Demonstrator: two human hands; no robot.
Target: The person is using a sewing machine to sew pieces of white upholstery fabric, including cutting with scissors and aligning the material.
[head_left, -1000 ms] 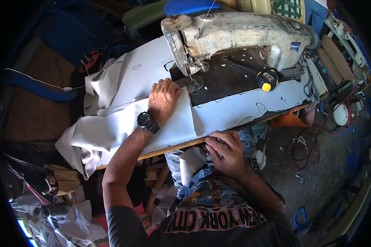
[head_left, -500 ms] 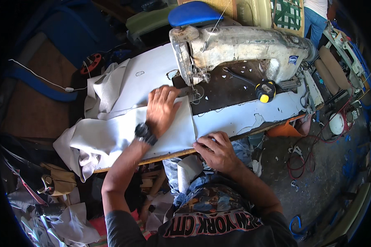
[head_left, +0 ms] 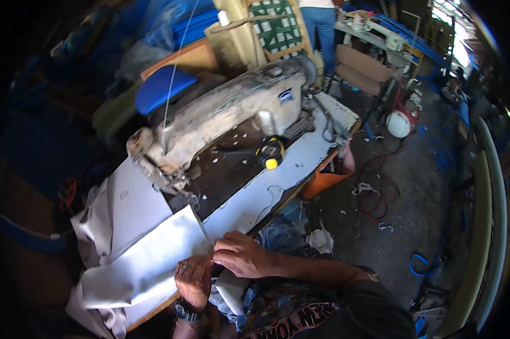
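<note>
Left of the machine (head_left: 227,116), beyond its needle end, we find the loose folds of the white sheet (head_left: 150,260), which spreads from there over the near side of the table (head_left: 255,186); its straight cut edge starts just by the needle end and runs down toward us. Behind the machine sits a blue pad (head_left: 161,90). On the near side of the machine, at the sheet's near corner, we have the left hand (head_left: 193,279), back up, the watch (head_left: 186,312) at its wrist, the forearm rising from below and the fingers curled downward; their tips are hidden, so we cannot tell if they grip. We judge the step in hand to be working that corner with both hands, and the next move to call for a sure hold on the edge with steady wrists. Just beside it, the right hand (head_left: 241,254) points leftward, its forearm nearly level and back upward, fingers bunched together; whether sheet lies between them we cannot tell. Close before the machine's right half rests the tape measure (head_left: 271,152); past its right end lie scissors (head_left: 328,133), and nearer us hangs an orange cloth (head_left: 321,183).
</note>
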